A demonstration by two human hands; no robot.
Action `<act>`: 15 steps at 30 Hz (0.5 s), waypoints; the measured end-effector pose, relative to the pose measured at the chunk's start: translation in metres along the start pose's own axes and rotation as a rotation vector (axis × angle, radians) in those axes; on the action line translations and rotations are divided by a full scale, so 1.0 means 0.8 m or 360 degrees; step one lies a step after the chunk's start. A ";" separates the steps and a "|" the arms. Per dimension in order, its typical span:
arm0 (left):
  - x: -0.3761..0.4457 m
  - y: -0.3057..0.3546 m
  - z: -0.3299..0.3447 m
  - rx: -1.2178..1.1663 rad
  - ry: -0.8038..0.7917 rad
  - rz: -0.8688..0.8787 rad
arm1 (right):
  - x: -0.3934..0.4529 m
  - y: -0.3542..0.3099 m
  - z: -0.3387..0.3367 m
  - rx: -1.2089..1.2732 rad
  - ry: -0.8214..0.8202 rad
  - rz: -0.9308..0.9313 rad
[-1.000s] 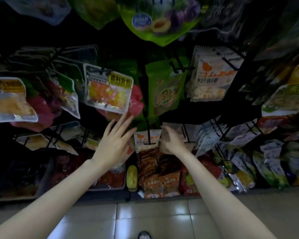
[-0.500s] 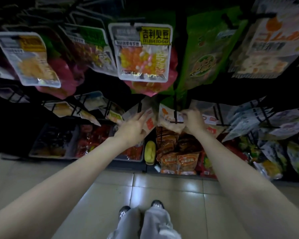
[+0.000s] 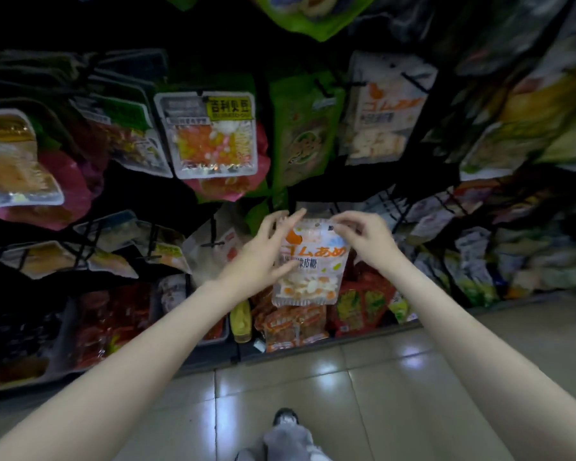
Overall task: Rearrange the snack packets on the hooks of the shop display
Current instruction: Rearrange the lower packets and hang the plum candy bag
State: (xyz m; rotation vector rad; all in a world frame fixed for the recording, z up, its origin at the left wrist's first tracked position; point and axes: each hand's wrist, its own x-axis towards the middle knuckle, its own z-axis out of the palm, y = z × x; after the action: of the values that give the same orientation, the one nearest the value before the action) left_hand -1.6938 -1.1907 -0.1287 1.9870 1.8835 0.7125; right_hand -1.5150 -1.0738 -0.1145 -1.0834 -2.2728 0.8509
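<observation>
At the bottom middle of the frame, a shoe point(image 3: 285, 416) and a grey trouser leg point(image 3: 288, 440) over pale shiny floor tiles point(image 3: 396, 367). Above these, in the centre, a white candy packet point(image 3: 310, 264) with orange letters and a clear window of pale sweets, held up between both hands in front of the lower rows of the display. Left hand point(image 3: 258, 257) against the packet's left edge, fingers long and nearly straight, thumb on the front of it. Right hand point(image 3: 366, 239) pinching the top right corner, fingers curled. Behind the packet, at floor level, red snack bags point(image 3: 291, 327) standing in a row. Farther up, hanging from a black hook point(image 3: 200, 93), a clear packet with a yellow label point(image 3: 210, 134); right of it a green pouch point(image 3: 305, 131); then a second white packet point(image 3: 383, 108) with the same orange letters in the upper right.
</observation>
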 end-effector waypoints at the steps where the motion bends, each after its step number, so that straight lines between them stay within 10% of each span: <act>1: 0.008 0.014 -0.002 -0.0020 0.0055 0.0012 | -0.001 -0.005 -0.016 0.0039 0.0052 -0.0004; 15: 0.192 0.136 -0.023 -0.0268 0.0736 0.0029 | 0.056 0.048 -0.149 0.0634 0.0401 -0.0234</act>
State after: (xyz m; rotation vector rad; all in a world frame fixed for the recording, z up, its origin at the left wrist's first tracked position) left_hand -1.6108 -1.0503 -0.0329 1.8473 1.9617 1.3848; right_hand -1.4444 -0.9799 -0.0522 -0.7832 -1.8474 0.9911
